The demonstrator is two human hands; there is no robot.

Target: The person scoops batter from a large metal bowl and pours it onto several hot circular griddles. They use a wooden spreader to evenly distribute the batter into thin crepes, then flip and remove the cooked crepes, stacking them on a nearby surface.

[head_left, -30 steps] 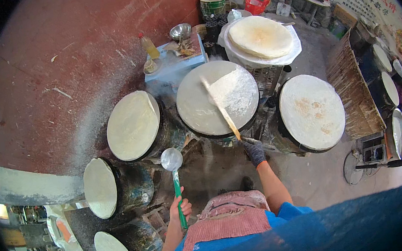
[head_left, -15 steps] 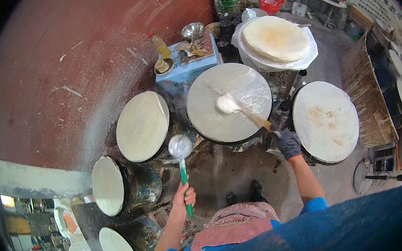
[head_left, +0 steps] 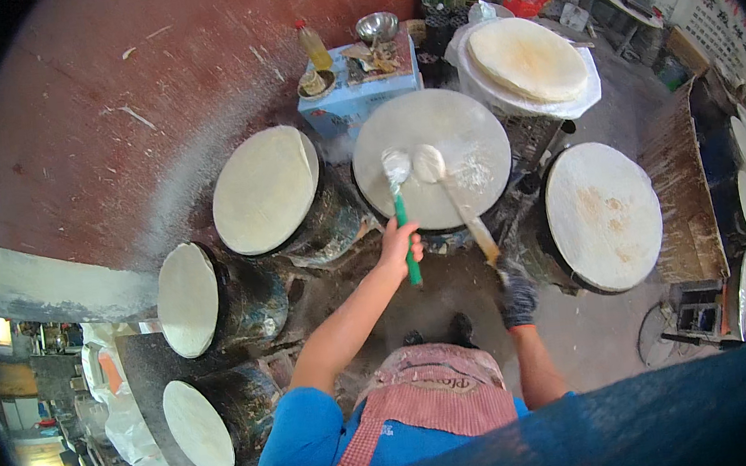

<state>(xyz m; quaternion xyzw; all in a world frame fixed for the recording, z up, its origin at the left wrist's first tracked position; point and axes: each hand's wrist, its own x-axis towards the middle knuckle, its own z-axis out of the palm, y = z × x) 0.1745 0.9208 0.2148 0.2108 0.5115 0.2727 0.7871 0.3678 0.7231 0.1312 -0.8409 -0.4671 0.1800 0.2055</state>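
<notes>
My bare left hand [head_left: 399, 246] is closed round the green handle of a metal ladle [head_left: 397, 168], whose white-coated bowl is over the middle round griddle [head_left: 447, 112]. My right hand [head_left: 517, 296], in a dark glove, grips a long wooden-handled paddle [head_left: 471, 220]. Its rounded end, covered in pale batter or dough, is on or just over the same griddle, beside the ladle. Whether ladle and paddle touch, I cannot tell. A wet, shiny white patch shows on the griddle's right part.
Round griddles bearing pale flatbreads [head_left: 265, 190] stand on drums to the left; another griddle [head_left: 604, 216] is at right. A stack of flatbreads [head_left: 528, 59] lies on white sheeting behind. A blue box [head_left: 360, 105] holds a bottle and a metal bowl [head_left: 377, 27]. A rusty panel [head_left: 685, 188] stands farther right.
My left hand has brought the ladle up and right, from beside the griddle to over it. The white lump at the paddle's end looks smaller and flatter. The view has shifted slightly.
</notes>
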